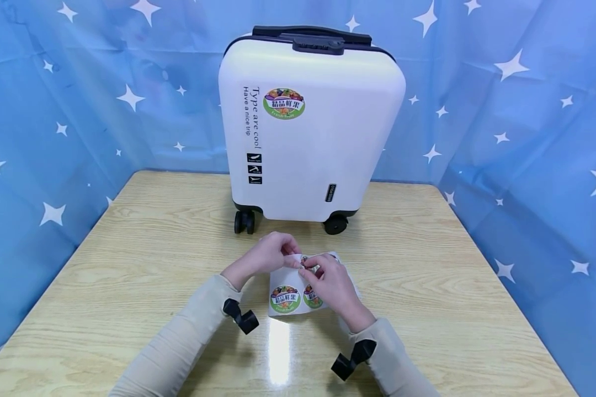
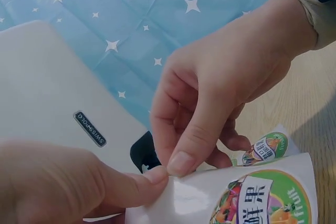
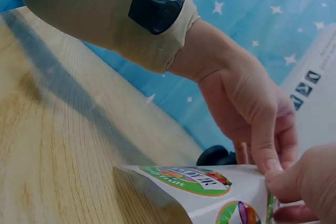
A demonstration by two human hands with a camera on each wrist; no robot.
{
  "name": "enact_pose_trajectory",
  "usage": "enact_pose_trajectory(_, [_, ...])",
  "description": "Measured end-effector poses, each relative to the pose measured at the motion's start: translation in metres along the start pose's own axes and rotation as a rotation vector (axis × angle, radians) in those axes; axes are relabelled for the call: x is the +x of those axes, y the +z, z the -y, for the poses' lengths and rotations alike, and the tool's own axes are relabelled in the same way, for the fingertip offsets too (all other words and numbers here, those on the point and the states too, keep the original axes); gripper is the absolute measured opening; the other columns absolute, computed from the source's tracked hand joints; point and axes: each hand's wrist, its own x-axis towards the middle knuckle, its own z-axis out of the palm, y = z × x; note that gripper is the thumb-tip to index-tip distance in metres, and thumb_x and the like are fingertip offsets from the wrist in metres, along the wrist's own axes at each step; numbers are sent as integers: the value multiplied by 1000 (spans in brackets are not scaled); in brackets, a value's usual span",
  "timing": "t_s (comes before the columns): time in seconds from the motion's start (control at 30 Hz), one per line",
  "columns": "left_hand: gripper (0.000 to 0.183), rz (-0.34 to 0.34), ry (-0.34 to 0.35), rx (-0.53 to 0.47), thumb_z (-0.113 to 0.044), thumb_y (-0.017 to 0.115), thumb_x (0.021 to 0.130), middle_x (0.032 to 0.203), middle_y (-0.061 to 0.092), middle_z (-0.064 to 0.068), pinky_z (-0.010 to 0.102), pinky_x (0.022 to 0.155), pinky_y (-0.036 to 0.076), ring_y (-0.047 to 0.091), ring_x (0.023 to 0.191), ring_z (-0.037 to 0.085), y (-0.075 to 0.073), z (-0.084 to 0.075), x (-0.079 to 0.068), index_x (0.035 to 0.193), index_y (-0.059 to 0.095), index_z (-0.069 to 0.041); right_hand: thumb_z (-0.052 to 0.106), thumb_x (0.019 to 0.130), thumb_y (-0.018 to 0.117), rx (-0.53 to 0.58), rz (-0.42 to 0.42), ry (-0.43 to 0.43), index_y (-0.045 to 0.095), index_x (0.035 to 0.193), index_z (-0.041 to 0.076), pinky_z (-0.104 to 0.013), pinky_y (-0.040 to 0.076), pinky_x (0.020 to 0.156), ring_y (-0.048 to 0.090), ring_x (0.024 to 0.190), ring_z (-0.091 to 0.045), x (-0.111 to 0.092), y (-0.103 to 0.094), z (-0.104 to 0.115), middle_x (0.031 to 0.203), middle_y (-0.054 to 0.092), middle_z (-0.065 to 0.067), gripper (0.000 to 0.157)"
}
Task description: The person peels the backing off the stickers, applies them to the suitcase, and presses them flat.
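A white sheet of oval fruit stickers (image 1: pixel 289 277) lies under both hands, in front of the suitcase. My left hand (image 1: pixel 272 252) pinches its upper edge between thumb and fingers. Close beside it, my right hand (image 1: pixel 334 284) pinches the sheet near a sticker at the same edge. In the left wrist view the two thumbs nearly meet on the sheet, which is lifted and bent there. The right wrist view shows the sheet curving off the table, with a green-rimmed sticker (image 3: pixel 191 179) facing up. Whether a sticker edge is peeled up is hidden by the fingers.
A white suitcase (image 1: pixel 313 149) stands upright on black wheels at the back of the wooden table (image 1: pixel 154 248). One oval fruit sticker (image 1: pixel 284 103) is on its upper left front, beside printed text. A blue star-patterned curtain (image 1: pixel 477 110) surrounds the table.
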Motion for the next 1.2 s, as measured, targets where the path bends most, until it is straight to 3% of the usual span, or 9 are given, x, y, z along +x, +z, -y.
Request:
enact_pose_trajectory(0.2, [14,-43,-6,33,-15,77,76,76,61,-6,31,73,43,56,73,10,2,-4,0,85,65,-13,13,83,71,29,-9,16,68,92,9,-22,47,55,55,67,-10,0,-3,3,88,61,-1,11])
enact_pose_trajectory(0.43, [14,-71,43,105,-19,77,76,73,61,-11,43,92,27,55,71,5,4,-7,-1,84,66,-14,12,82,71,79,-13,12,68,88,10,-23,47,57,56,67,-11,0,-5,4,85,63,2,7])
enact_pose_trajectory(0.7, [14,-90,85,122,-17,77,76,73,63,-11,43,91,28,57,73,5,4,-11,0,86,68,-14,16,84,69,93,-11,-3,67,86,9,-23,46,55,56,64,-11,1,-9,3,82,64,3,8])
enact_pose_trajectory(0.93, [14,-90,98,130,-16,76,76,74,62,-12,41,89,27,55,74,6,4,-11,-1,87,68,-14,6,85,66,81,-28,-21,68,87,8,-23,46,53,55,63,-11,0,-10,1,82,63,1,4])
enact_pose_trajectory(1.2, [16,-101,116,138,-17,77,75,74,62,-12,42,92,25,56,73,5,2,-11,-3,86,66,-15,5,84,65,71,-49,-3,68,87,8,-23,46,53,54,65,-13,1,-11,0,81,60,-2,4])
